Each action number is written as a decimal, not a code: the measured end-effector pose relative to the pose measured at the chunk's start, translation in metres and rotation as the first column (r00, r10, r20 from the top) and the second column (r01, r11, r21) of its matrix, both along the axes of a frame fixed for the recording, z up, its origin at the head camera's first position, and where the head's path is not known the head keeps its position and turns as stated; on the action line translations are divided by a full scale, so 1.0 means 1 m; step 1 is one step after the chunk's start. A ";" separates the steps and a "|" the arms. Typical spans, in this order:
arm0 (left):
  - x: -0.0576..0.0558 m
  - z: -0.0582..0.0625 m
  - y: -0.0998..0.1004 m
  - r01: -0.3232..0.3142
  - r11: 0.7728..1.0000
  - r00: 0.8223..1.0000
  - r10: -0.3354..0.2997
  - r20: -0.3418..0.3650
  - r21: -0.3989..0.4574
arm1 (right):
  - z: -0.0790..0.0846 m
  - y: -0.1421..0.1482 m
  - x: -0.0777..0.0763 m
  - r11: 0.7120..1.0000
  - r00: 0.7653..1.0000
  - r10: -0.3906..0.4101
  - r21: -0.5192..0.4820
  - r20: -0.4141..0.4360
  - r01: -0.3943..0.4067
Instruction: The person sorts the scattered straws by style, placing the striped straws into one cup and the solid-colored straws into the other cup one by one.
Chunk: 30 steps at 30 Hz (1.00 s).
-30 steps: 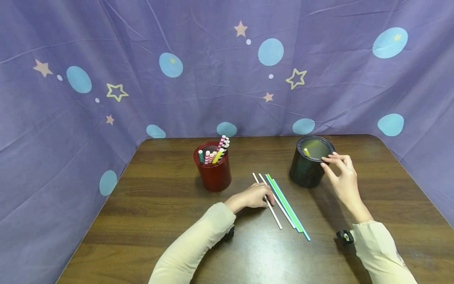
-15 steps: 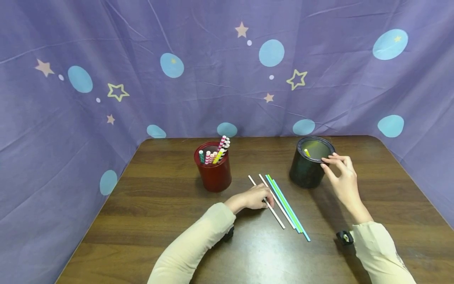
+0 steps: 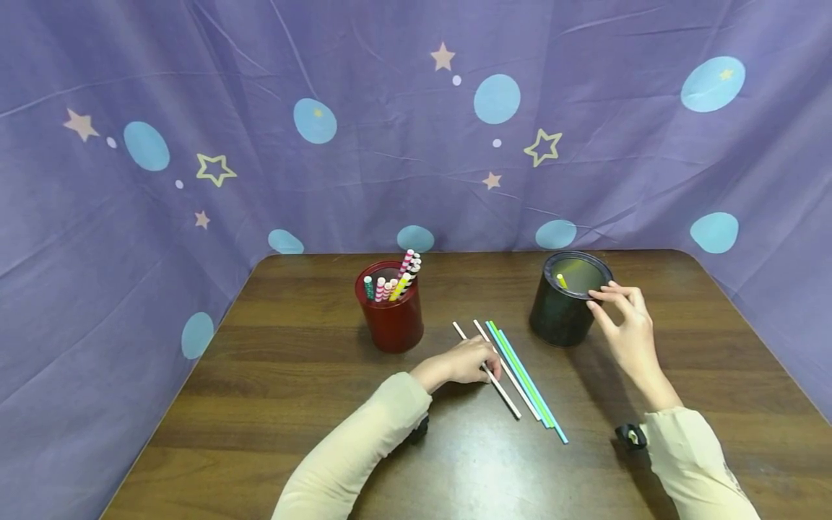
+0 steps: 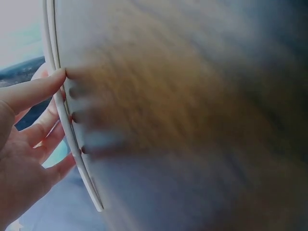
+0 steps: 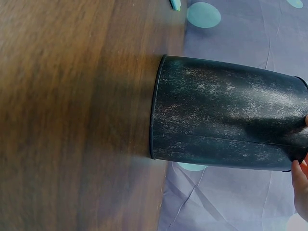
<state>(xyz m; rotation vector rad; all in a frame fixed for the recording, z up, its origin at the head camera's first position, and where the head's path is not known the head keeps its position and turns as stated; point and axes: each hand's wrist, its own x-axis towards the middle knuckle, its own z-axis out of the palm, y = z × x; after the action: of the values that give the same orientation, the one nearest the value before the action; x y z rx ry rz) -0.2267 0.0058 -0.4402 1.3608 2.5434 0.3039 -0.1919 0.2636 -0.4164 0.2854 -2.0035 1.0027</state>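
Observation:
My left hand (image 3: 463, 361) pinches a white straw (image 3: 503, 396) at the table's middle. In the left wrist view the thumb and fingertips meet along that straw (image 4: 77, 144). Beside it lie another white straw (image 3: 520, 390), a green straw (image 3: 522, 374) and two blue ones, roughly parallel. My right hand (image 3: 629, 336) holds the near right rim of a black can (image 3: 557, 318), thumb outside and fingers at the lip. A yellow straw (image 3: 562, 281) leans inside the can. The right wrist view shows the can's dark, speckled side (image 5: 226, 115) and only part of the hand.
A red can (image 3: 395, 325) stands left of the straws, with several thicker patterned straws (image 3: 380, 289) sticking out of it. The brown wooden table (image 3: 292, 375) ends at a purple curtain (image 3: 390, 180) printed with stars and blue spots.
The white straw under my left hand has turned slightly, its far end shifting left. The left hand has barely moved. My right hand stays on the black can's rim.

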 end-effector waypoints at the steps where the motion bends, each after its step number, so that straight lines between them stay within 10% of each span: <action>1: 0.000 0.000 0.000 0.003 1.000 1.000 -0.003 -0.004 0.003 | 0.000 0.000 0.000 1.000 1.000 0.001 -0.001 -0.004 -0.001; 30: -0.002 0.019 -0.009 -0.034 0.927 0.998 0.009 0.067 0.374 | 0.001 -0.001 0.000 1.000 1.000 -0.009 0.011 -0.004 0.009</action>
<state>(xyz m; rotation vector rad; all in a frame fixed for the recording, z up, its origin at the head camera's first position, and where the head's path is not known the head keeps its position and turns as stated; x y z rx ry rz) -0.2291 -0.0034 -0.4211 1.4174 2.5355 0.8626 -0.1918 0.2621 -0.4154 0.2832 -2.0056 0.9851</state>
